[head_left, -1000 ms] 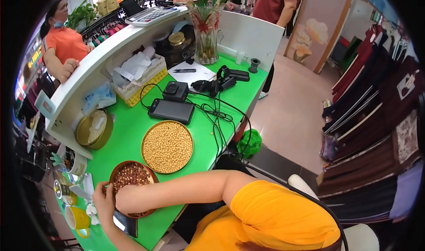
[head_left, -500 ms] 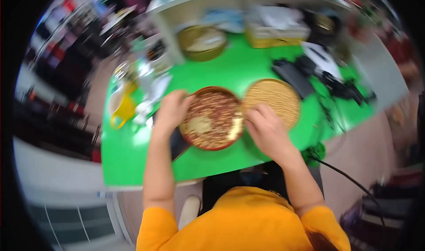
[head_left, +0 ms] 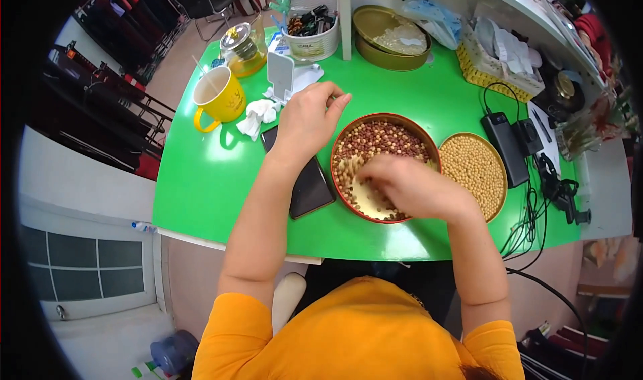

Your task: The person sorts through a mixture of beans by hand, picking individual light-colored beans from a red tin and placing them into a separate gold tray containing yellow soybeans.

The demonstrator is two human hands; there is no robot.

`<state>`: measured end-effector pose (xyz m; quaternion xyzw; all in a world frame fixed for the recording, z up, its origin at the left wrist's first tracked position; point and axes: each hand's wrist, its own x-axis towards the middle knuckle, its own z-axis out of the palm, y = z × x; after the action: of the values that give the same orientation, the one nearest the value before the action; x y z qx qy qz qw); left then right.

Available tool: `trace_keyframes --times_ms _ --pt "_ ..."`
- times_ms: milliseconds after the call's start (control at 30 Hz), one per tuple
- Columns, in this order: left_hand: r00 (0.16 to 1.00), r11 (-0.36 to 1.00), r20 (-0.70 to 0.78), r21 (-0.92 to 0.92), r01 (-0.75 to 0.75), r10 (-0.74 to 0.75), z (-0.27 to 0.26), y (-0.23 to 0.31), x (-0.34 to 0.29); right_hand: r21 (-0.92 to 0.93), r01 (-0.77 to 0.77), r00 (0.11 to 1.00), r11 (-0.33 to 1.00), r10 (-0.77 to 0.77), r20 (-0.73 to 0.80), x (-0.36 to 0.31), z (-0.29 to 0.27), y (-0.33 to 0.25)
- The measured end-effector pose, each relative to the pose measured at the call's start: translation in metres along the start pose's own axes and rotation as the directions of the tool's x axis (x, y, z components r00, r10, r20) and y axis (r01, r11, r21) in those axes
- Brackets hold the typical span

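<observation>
Inside a round red-rimmed tin (head_left: 437, 153) lie reddish-brown and pale beans (head_left: 385, 135), mixed together. A bare cream patch of its bottom shows at the near left. My right hand (head_left: 408, 182) reaches down into this tin, its fingers curled among the beans and smeared by motion. Beyond the tin's left rim hovers my left hand (head_left: 309, 122), thumb and fingertips drawn together; anything between them is too small to make out. To the right, a shallow round tin (head_left: 501, 202) holds pale soybeans (head_left: 472, 169).
Under my left forearm lies a black phone (head_left: 313, 191). A yellow mug (head_left: 221, 98), crumpled tissue (head_left: 258, 117), phone stand (head_left: 280, 75) and glass teapot (head_left: 241, 48) stand leftward. Behind are a gold tin (head_left: 392, 59) and yellow basket (head_left: 495, 77); black cables (head_left: 526, 226) lie right.
My right hand has gone from between the two tins into the bean tin. My left hand has come off the red rim. The view has shifted, and the tins now appear farther right.
</observation>
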<state>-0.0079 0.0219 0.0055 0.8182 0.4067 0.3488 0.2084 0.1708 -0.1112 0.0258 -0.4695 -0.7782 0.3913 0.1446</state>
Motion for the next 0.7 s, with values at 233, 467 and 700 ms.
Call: trace_keyframes --times_ms 233,467,700 --pt "0.999 0.998 -0.001 0.023 -0.052 0.052 0.001 -0.005 -0.004 0.147 0.004 0.988 0.989 -0.026 0.149 0.012 0.008 -0.002" --pt "0.999 0.998 -0.011 0.024 -0.051 0.051 -0.001 -0.007 -0.005 0.036 -0.093 0.846 0.995 0.098 -0.524 0.023 0.001 0.010" --pt "0.999 0.999 -0.020 0.008 -0.050 0.051 -0.002 -0.010 -0.006 -0.188 -0.071 0.921 0.980 -0.008 -0.390 0.052 0.007 0.009"
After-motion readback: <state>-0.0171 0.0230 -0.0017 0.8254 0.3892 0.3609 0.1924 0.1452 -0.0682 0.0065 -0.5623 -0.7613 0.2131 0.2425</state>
